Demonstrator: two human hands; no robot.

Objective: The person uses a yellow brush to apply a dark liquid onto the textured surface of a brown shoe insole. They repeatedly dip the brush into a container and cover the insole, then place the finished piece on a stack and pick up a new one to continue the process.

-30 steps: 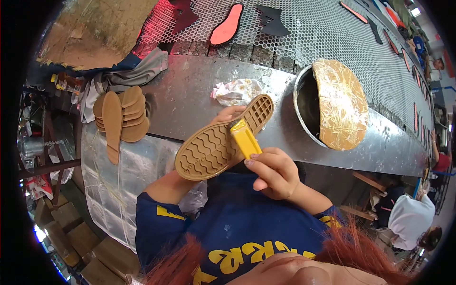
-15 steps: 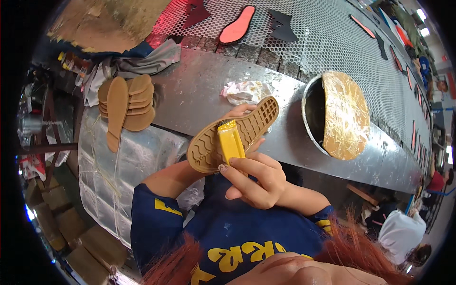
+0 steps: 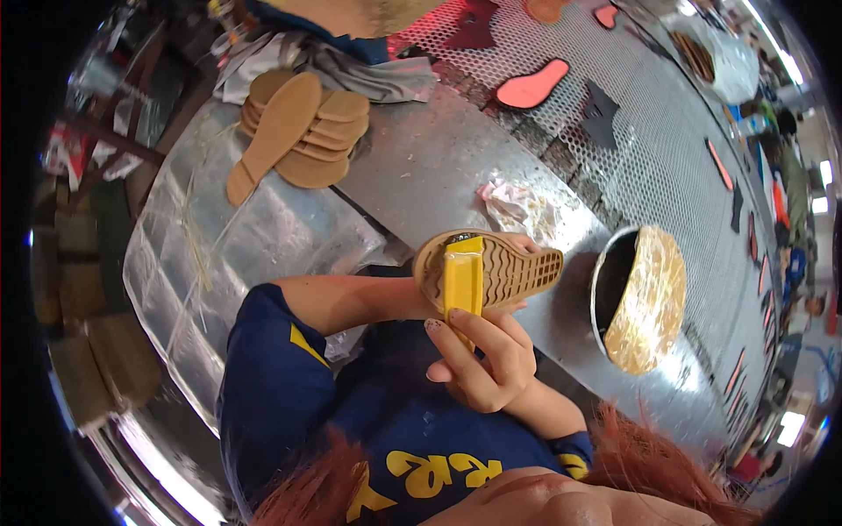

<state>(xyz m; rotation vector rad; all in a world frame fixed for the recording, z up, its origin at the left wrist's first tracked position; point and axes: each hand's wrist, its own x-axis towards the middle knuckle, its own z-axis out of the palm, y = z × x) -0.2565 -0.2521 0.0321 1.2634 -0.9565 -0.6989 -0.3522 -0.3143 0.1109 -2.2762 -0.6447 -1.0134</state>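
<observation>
A tan shoe sole [image 3: 509, 273] with a wavy, blocky tread faces up in front of my chest. My left hand [image 3: 524, 243] holds it from behind, with fingertips showing past its edges and the palm hidden. A yellow-handled brush [image 3: 463, 285] lies across the wider, left part of the sole. My right hand [image 3: 491, 355] is closed on the lower end of its handle, thumb and fingers pinched together. The brush's dark tip [image 3: 460, 238] is at the sole's upper edge; whether it touches is hard to make out.
Several tan soles [image 3: 320, 167] are piled on a plastic-wrapped bale [image 3: 175, 237] at left. A crumpled stained wipe [image 3: 522, 210] and a metal pot [image 3: 603, 289], half covered by a wrapped tan board [image 3: 653, 302], sit on the metal table. Beyond, a mesh belt [image 3: 649, 158] carries pink insoles [image 3: 532, 84].
The sole has turned to lie more level, its narrow end lower. The brush has moved toward the sole's wide end. The whole view has swung, shifting the table things right and down.
</observation>
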